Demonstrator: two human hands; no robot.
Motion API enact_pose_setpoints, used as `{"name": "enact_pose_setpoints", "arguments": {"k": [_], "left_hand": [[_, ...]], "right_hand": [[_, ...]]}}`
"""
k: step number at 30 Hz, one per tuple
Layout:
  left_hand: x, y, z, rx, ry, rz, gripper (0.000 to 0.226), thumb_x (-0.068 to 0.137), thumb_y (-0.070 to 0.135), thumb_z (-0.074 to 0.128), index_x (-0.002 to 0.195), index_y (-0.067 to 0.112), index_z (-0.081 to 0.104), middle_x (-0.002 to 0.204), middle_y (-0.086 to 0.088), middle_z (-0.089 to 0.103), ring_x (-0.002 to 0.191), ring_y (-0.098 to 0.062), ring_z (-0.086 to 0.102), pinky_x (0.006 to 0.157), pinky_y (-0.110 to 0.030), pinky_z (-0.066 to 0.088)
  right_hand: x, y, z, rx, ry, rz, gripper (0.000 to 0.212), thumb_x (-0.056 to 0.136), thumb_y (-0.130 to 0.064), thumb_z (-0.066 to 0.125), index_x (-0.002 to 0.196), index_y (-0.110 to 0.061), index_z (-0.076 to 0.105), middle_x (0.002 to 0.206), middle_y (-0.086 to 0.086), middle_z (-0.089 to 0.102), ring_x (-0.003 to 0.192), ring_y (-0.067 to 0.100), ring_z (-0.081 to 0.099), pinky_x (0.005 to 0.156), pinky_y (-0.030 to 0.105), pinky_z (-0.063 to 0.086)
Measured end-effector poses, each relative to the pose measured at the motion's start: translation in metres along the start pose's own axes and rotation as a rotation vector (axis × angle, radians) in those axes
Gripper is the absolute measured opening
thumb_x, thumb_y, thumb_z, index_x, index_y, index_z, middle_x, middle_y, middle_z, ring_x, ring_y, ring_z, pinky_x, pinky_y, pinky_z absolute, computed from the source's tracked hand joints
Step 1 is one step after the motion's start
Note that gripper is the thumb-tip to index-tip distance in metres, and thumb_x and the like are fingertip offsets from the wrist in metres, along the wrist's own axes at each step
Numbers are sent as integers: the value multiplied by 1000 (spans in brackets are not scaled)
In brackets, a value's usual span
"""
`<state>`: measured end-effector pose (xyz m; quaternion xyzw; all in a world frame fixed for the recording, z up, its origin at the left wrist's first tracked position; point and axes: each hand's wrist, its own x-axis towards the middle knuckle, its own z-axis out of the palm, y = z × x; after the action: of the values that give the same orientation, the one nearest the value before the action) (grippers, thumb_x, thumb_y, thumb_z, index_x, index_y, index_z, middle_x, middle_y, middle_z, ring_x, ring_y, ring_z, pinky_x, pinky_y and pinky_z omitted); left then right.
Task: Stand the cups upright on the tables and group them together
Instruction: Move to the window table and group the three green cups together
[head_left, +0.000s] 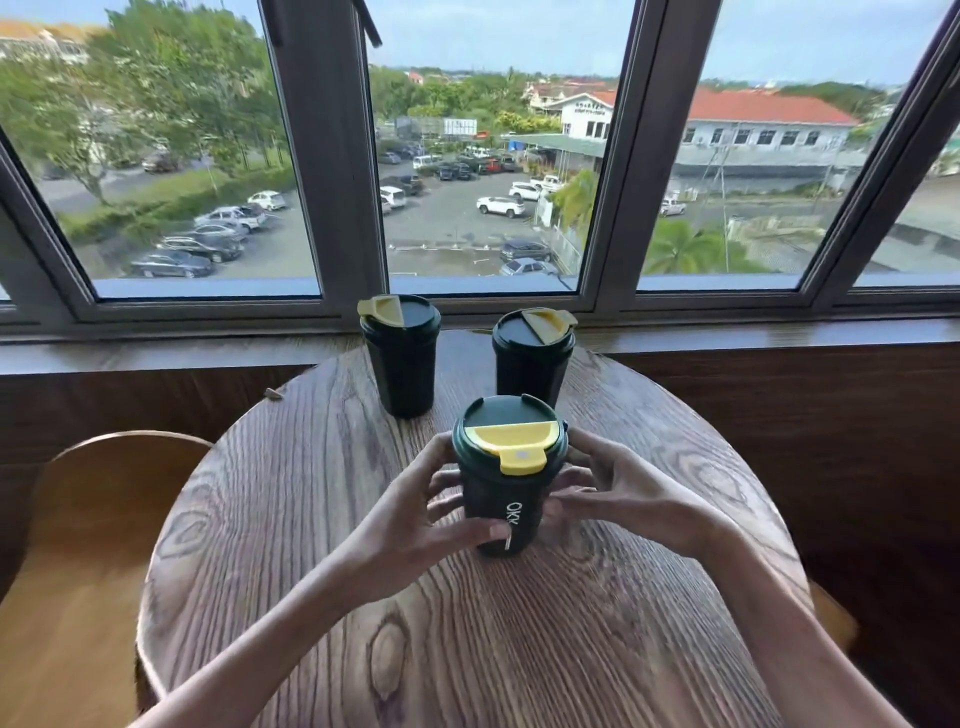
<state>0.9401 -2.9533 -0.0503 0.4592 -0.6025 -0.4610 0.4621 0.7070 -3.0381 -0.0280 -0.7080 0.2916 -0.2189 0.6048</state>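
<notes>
Three dark green cups with yellow flip lids stand upright on a round wooden table (363, 597). The near cup (506, 499) sits at the table's middle and carries white lettering down its side. My left hand (415, 514) wraps its left side with the thumb across its base, and my right hand (618, 491) touches its right side with fingers spread. Behind it stand the far left cup (401, 358) and the far right cup (531, 358), a short gap apart, near the table's far edge.
A wooden window ledge (727, 332) and dark window frames run right behind the table. A wooden chair (88, 545) stands at the left. A second seat edge (831, 618) shows at the right beyond the table's rim.
</notes>
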Motion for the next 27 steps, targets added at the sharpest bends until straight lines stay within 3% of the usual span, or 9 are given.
{"name": "enact_pose_setpoints", "arguments": {"k": [5, 8, 10, 12, 15, 19, 22, 25, 27], "left_hand": [[-5, 1, 5, 9, -5, 11, 71, 74, 8, 81, 135, 21, 45, 133, -3, 59, 128, -20, 54, 108, -43, 44], [-8, 2, -5, 92, -42, 35, 86, 70, 19, 85, 141, 26, 38, 140, 5, 53, 134, -15, 49, 111, -37, 38], [-8, 4, -24, 179, -1, 39, 92, 63, 37, 87, 141, 30, 38, 138, 12, 55, 131, -9, 50, 108, -31, 41], [-3, 6, -48, 214, 192, 35, 80, 62, 46, 84, 132, 32, 48, 125, 12, 62, 120, -9, 58, 101, -30, 49], [25, 5, -80, 203, 509, -7, 70, 69, 28, 80, 129, 22, 46, 123, 2, 58, 110, -15, 60, 99, -39, 52], [67, -4, -96, 171, 408, -133, 106, 64, 30, 88, 147, 27, 22, 151, -4, 38, 134, -20, 42, 112, -46, 37], [89, -21, -90, 144, 419, -130, 97, 60, 42, 89, 139, 31, 34, 137, 1, 56, 124, -17, 54, 110, -49, 41], [96, -22, -80, 84, 524, -113, 80, 69, 29, 85, 136, 20, 42, 126, -1, 64, 117, -18, 59, 107, -50, 45], [94, -20, -70, 46, 585, -98, 69, 71, 18, 84, 130, 14, 47, 116, 1, 67, 107, -14, 62, 101, -46, 50]], "right_hand": [[-2, 1, -2, 22, -54, 2, 65, 77, -17, 79, 135, -18, 50, 130, 21, 58, 116, 38, 59, 102, 44, 48], [-1, 1, -11, 46, -70, 7, 61, 79, -17, 78, 134, -19, 51, 128, 19, 60, 112, 31, 63, 97, 38, 51], [0, 0, -23, 37, 38, -1, 55, 78, -24, 77, 129, -24, 56, 122, 15, 65, 107, 26, 67, 91, 35, 53], [8, 0, -34, -19, 271, -5, 53, 76, -33, 79, 124, -26, 58, 118, 15, 68, 102, 24, 70, 83, 32, 56], [31, 3, -43, -77, 520, -25, 71, 72, -34, 81, 134, -30, 46, 123, 11, 60, 107, 23, 65, 78, 27, 55], [64, 7, -39, -80, 437, -94, 99, 66, -35, 87, 145, -37, 26, 138, 4, 43, 128, 21, 45, 85, 20, 46], [80, 9, -31, 29, 371, -170, 88, 72, -10, 81, 141, -28, 30, 136, 3, 50, 123, 18, 53, 75, 13, 55], [92, 15, -27, 87, 427, -202, 77, 72, 8, 77, 131, -21, 37, 126, 14, 59, 105, 23, 62, 64, 19, 58], [98, 21, -25, 66, 496, -225, 79, 67, 8, 81, 126, -22, 39, 118, 14, 61, 102, 27, 63, 68, 24, 59]]}}
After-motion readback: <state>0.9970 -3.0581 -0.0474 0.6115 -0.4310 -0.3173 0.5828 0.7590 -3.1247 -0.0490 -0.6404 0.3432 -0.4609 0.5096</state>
